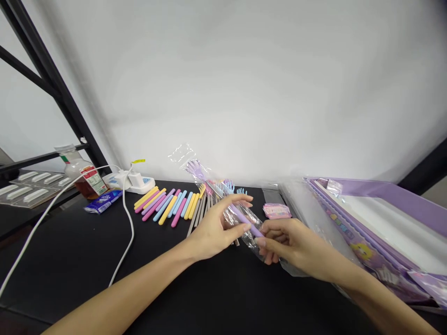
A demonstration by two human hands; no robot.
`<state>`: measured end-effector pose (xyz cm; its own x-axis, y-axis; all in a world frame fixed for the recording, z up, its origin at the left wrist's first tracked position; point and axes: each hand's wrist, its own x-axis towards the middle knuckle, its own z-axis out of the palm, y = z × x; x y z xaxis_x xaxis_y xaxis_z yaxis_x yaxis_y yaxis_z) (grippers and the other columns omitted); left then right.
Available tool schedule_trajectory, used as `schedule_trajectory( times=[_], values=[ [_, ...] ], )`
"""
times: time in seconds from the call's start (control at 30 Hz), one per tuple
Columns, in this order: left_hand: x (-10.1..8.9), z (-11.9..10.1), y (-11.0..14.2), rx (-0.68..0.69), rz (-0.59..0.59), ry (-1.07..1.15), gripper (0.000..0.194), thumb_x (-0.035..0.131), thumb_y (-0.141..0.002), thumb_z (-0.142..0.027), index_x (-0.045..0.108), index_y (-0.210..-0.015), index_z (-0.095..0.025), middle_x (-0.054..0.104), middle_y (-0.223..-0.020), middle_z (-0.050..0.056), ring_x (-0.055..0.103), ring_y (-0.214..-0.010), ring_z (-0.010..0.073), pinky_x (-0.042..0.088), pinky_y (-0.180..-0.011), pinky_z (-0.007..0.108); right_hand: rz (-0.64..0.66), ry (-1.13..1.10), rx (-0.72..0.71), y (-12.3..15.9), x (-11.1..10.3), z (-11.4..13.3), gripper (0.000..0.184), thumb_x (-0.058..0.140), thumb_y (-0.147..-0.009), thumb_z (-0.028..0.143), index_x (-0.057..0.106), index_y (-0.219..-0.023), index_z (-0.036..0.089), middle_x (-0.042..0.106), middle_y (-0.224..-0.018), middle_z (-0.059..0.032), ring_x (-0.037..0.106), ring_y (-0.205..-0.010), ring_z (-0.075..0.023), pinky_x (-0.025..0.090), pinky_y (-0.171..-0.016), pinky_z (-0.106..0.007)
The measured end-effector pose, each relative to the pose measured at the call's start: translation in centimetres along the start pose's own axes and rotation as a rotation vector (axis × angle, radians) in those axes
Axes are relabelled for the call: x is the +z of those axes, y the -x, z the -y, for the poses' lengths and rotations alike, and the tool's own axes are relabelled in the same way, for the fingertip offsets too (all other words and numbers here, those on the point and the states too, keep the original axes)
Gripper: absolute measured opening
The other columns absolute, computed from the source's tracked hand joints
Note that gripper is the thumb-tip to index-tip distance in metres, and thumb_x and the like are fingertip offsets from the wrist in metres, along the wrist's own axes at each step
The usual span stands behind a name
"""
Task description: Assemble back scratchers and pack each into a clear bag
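Note:
A purple back scratcher (240, 215) with a hand-shaped head lies inside a clear plastic sleeve (181, 156), tilted up to the left above the black table (70, 260). My left hand (218, 228) pinches the sleeve near its middle, thumb and fingers closed on it. My right hand (286, 244) grips the handle end of the same wrapped scratcher, fingers curled round it. Just behind my hands lies a row of loose scratchers (171, 204) with pink, yellow, blue and purple handles.
A purple display box (377, 223) with cartoon print sits at the right, with small pink packets (276, 211) beside it. At the left are a white charger (134, 182) with cable, a bottle (82, 174), a blue wrapper (103, 201) and black shelf bars (49, 74).

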<state>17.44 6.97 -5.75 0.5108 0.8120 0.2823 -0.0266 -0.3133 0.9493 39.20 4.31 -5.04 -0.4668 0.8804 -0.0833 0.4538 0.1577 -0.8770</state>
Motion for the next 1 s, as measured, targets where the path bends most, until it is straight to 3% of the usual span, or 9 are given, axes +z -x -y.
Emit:
schedule_trajectory(
  times=[0.13,0.2,0.43,0.57,0.7,0.8,0.9,1.0],
  values=[
    [0.2,0.2,0.0,-0.06,0.051,-0.036,0.035,0.063,-0.09,-0.019,0.058,-0.123,-0.027,0.065,-0.101,0.002,0.043,-0.054,0.0043,0.034,-0.05,0.019,0.005,0.042,0.006,-0.2,0.1,-0.4,0.035,0.058,-0.094,0.051,0.056,-0.08,0.019,0.071,-0.076,-0.0032,0.07,-0.065,-0.017,0.057,-0.063,-0.03],
    [0.2,0.2,0.0,-0.065,0.062,-0.043,0.031,0.063,-0.09,-0.021,0.059,-0.12,-0.026,0.065,-0.096,0.002,0.041,-0.052,0.0042,0.032,-0.048,0.019,0.004,0.061,0.011,-0.2,0.1,-0.5,0.036,0.058,-0.093,0.052,0.055,-0.078,0.019,0.07,-0.075,-0.0029,0.07,-0.064,-0.017,0.055,-0.061,-0.029],
    [-0.4,0.0,-0.4,0.002,-0.012,-0.047,0.025,0.065,-0.091,-0.032,0.063,-0.114,-0.022,0.062,-0.108,0.005,0.064,-0.087,0.0152,0.053,-0.072,0.025,-0.055,0.076,0.08,-0.3,0.3,-0.1,0.041,0.063,-0.091,0.049,0.049,-0.066,0.019,0.063,-0.058,0.0016,0.058,-0.045,-0.0118,0.043,-0.048,-0.024],
    [-1.2,-0.3,-0.8,0.008,-0.006,-0.007,0.027,0.07,-0.088,-0.027,0.063,-0.114,-0.021,0.062,-0.098,0.003,0.065,-0.084,0.0148,0.055,-0.074,0.026,-0.026,0.01,0.019,-0.1,0.0,0.4,0.034,0.064,-0.091,0.044,0.053,-0.07,0.019,0.066,-0.063,0.0011,0.06,-0.049,-0.0114,0.045,-0.052,-0.024],
    [-2.0,-0.5,-1.0,-0.041,-0.033,0.066,0.03,0.073,-0.085,-0.027,0.062,-0.112,-0.018,0.061,-0.086,0.002,0.067,-0.077,0.0159,0.056,-0.071,0.028,0.053,-0.005,-0.081,0.6,-0.5,0.6,0.023,0.075,-0.083,0.034,0.057,-0.081,0.019,0.071,-0.079,-0.001,0.068,-0.072,-0.0152,0.054,-0.069,-0.027],
    [-2.3,-0.6,-1.1,-0.052,-0.04,0.118,0.031,0.075,-0.084,-0.027,0.063,-0.111,-0.017,0.062,-0.085,0.002,0.067,-0.079,0.0163,0.056,-0.073,0.029,-0.063,0.096,-0.239,0.9,-0.6,0.3,0.021,0.071,-0.085,0.024,0.054,-0.097,0.022,0.071,-0.097,-0.0034,0.068,-0.083,-0.0162,0.056,-0.078,-0.031],
    [-2.3,-0.6,-1.1,-0.037,0.0,0.131,0.032,0.076,-0.083,-0.026,0.064,-0.112,-0.018,0.063,-0.092,0.003,0.063,-0.08,0.0134,0.054,-0.073,0.026,-0.207,0.336,-0.428,1.0,-0.5,-0.1,0.025,0.062,-0.091,0.019,0.053,-0.113,0.025,0.068,-0.096,-0.002,0.065,-0.078,-0.0141,0.053,-0.073,-0.029],
    [-2.2,-0.5,-1.0,-0.045,0.04,0.1,0.034,0.076,-0.084,-0.028,0.064,-0.114,-0.019,0.064,-0.098,0.004,0.062,-0.082,0.0136,0.052,-0.072,0.026,-0.179,0.541,-0.6,1.0,-0.2,0.1,0.022,0.058,-0.096,0.019,0.059,-0.117,0.027,0.066,-0.089,-0.0015,0.061,-0.074,-0.0138,0.048,-0.067,-0.028]
  ],
)
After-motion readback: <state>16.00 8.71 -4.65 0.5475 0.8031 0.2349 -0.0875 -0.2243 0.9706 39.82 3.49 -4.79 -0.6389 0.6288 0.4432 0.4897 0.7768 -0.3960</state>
